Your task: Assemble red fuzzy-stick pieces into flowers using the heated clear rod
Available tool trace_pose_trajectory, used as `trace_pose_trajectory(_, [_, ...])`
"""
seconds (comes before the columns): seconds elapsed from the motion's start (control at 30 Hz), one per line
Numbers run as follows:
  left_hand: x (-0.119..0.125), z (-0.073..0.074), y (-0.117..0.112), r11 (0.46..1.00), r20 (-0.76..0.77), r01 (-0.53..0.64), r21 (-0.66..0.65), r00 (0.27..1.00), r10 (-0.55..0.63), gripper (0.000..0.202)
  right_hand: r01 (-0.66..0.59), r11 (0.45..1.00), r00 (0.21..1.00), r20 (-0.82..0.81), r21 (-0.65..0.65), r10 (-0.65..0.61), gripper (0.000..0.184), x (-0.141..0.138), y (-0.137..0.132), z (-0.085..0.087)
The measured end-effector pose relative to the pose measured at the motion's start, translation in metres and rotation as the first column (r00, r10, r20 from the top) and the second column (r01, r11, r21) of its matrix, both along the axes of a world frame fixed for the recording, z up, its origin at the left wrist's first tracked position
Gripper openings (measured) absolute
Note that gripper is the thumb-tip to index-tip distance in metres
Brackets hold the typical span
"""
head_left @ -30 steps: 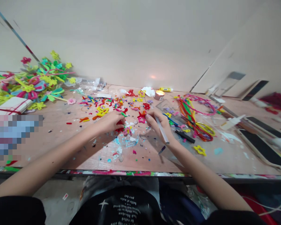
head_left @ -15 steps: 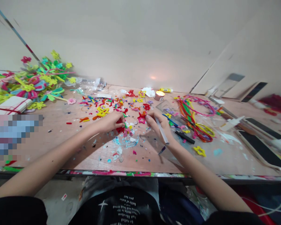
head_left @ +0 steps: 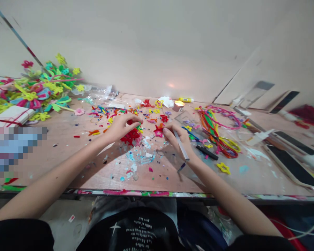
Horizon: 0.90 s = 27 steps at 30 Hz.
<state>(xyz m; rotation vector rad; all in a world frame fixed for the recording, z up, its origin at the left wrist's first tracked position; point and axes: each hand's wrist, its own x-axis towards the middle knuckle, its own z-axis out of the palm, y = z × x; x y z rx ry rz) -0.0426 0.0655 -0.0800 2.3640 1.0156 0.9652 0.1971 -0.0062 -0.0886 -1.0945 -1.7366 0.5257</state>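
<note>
My left hand (head_left: 120,127) is raised a little above the wooden table (head_left: 68,164), its fingers closed on a red flower-shaped piece (head_left: 130,136) made of bent straw loops. My right hand (head_left: 178,139) rests on the table to the right, fingers closed around a thin grey stick-like tool (head_left: 181,146) that points back toward me. A red star shape (head_left: 158,129) lies just off my right fingertips. Small coloured and clear scraps (head_left: 140,158) litter the table between my hands.
A lit tealight (head_left: 178,105) burns near the wall. A heap of bright flowers (head_left: 39,92) lies far left beside a white box (head_left: 12,116). Long coloured straws (head_left: 216,130) and a black marker (head_left: 206,152) lie right; dark phones (head_left: 290,164) sit at the far right.
My left hand has lifted and moved away from me, raising the red flower piece off the table. My right hand has stayed put with the tool.
</note>
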Motion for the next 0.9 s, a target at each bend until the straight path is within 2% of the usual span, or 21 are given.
trace_pose_trajectory(0.2, [0.0012,-0.0040,0.0003,0.991,0.083,-0.043,-0.126,0.995,0.053,0.016,-0.001,1.000,1.000,0.001,0.001,0.001,0.031,-0.0006,0.0000,0.0000])
trace_pose_trajectory(0.37, [0.0000,-0.0073,0.0030,0.982,0.147,0.026,-0.185,0.989,0.001,0.017,-0.001,1.000,1.000,0.008,0.007,0.001,0.030,-0.0005,0.0005,-0.0014])
trace_pose_trajectory(0.47, [0.0004,-0.0080,0.0025,0.979,0.163,0.046,-0.196,0.987,-0.014,0.016,-0.005,1.000,1.000,0.009,0.001,0.005,0.030,-0.0005,0.0001,-0.0013])
trace_pose_trajectory(0.67, [0.0018,-0.0099,0.0007,0.974,0.193,0.012,-0.226,0.981,0.033,0.014,0.001,1.000,1.000,0.018,0.010,-0.001,0.034,-0.0005,0.0011,-0.0017])
trace_pose_trajectory(0.9, [-0.0032,-0.0066,0.0036,0.987,0.081,-0.022,-0.161,0.996,0.035,0.017,-0.001,1.000,1.000,0.018,-0.003,0.001,0.034,-0.0013,0.0015,-0.0031])
